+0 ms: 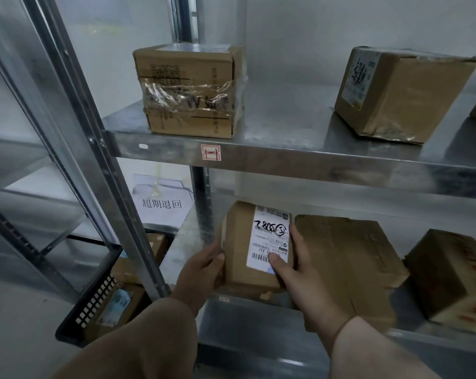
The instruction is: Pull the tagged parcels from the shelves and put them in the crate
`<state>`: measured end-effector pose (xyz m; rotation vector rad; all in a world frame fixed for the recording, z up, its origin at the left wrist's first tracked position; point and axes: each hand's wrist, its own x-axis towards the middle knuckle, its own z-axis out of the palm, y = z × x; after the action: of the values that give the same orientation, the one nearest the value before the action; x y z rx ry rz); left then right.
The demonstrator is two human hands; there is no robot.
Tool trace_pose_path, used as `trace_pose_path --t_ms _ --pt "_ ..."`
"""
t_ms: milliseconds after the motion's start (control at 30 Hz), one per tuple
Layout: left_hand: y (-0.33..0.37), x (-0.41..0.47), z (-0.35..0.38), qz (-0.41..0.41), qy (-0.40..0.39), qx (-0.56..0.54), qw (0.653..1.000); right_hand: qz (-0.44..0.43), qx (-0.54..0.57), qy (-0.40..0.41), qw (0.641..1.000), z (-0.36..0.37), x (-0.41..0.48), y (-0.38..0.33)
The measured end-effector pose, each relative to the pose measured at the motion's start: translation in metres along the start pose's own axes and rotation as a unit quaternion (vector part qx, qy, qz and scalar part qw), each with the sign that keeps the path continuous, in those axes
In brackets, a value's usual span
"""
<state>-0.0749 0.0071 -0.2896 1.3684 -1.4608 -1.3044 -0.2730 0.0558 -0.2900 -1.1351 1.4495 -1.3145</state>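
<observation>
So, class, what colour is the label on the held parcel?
The label on the parcel is white with black print and handwriting; head view.

Grey steel shelving (313, 162), small red sticker (210, 152) on its upper ledge.
- Above-left of sticker: taped brown cardboard box (189, 90).
- Far right: labelled brown carton (400, 97).
- Below-right: crumpled brown carton (346, 266), red-printed box (450, 277).

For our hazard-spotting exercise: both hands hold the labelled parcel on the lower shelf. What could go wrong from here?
1. The right hand sits against the crumpled flat box beside the parcel; pulling out could drag that box off the shelf.
2. The shelf upright stands between the parcel and the crate, so swinging left might knock the parcel loose.
3. The crate already holds boxes; a dropped parcel may land crooked.
</observation>
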Motion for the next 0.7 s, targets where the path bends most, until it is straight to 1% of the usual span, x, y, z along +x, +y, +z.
trace_pose_path --t_ms 133,233,333,433,600,700 --pt "0.004 -0.015 0.007 -0.011 -0.061 -0.046 0.997 -0.009 -0.028 -0.006 1.0 0.009 -0.007 0.007" --pt "0.0 -0.02 0.0 -0.011 -0.058 -0.038 0.998 -0.013 -0.057 -0.021 0.998 0.012 -0.012 0.011" --pt "-0.007 -0.021 -0.012 -0.02 -0.054 -0.057 0.997 -0.009 -0.053 -0.027 0.998 0.021 -0.017 0.013" --pt "-0.008 -0.018 -0.022 -0.022 -0.057 -0.046 0.997 -0.007 -0.049 -0.012 0.999 0.032 -0.02 0.009" --pt "-0.001 0.002 -0.037 0.001 -0.048 -0.023 0.999 0.002 -0.033 0.012 0.999 0.054 -0.014 0.004" --pt "0.004 0.018 -0.044 0.013 -0.059 -0.004 0.998 0.002 -0.05 0.039 0.998 0.069 -0.002 0.0"
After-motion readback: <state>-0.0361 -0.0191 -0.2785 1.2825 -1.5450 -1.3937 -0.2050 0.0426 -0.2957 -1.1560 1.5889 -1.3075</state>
